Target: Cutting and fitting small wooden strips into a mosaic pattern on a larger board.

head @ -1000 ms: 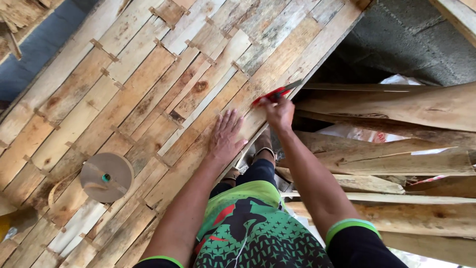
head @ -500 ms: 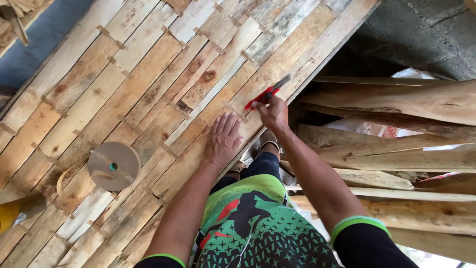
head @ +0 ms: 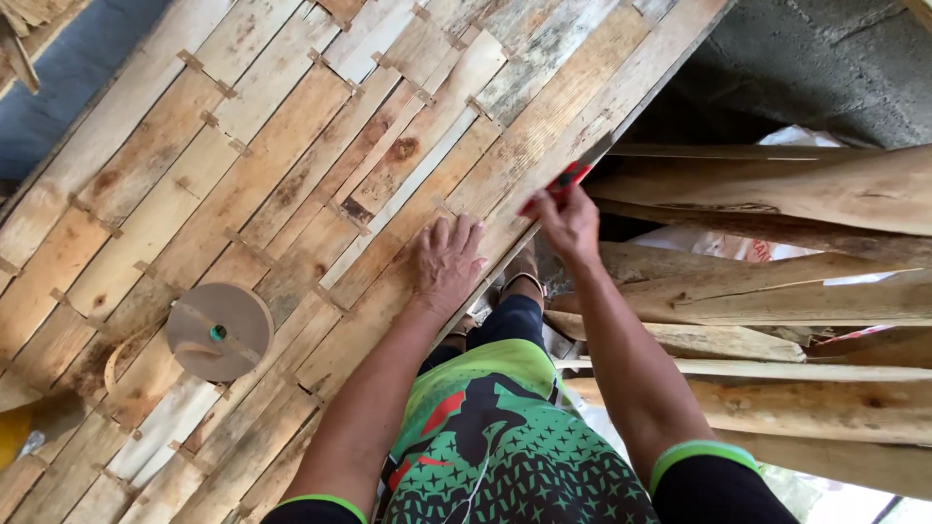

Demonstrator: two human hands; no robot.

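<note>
A big panel of pale wooden strips (head: 291, 165), joined by small taped patches, lies slanted in front of me. My left hand (head: 449, 260) rests flat on it near its lower right edge, fingers spread. At that same edge my right hand (head: 568, 221) grips a red-handled tool (head: 563, 182) whose dark tip points up along the edge strip. Both forearms reach forward over my green and black patterned shirt.
A roll of brown tape (head: 218, 330) lies on the panel at the left. Rough wooden planks (head: 777, 194) are stacked to the right, beyond the panel's edge. A grey concrete wall (head: 825, 68) is at the top right. A yellow object (head: 12, 437) shows at the far left edge.
My right hand has slid the red-handled tool a little up along the panel's edge. The left hand stays flat on the strips; the view has shifted slightly.
</note>
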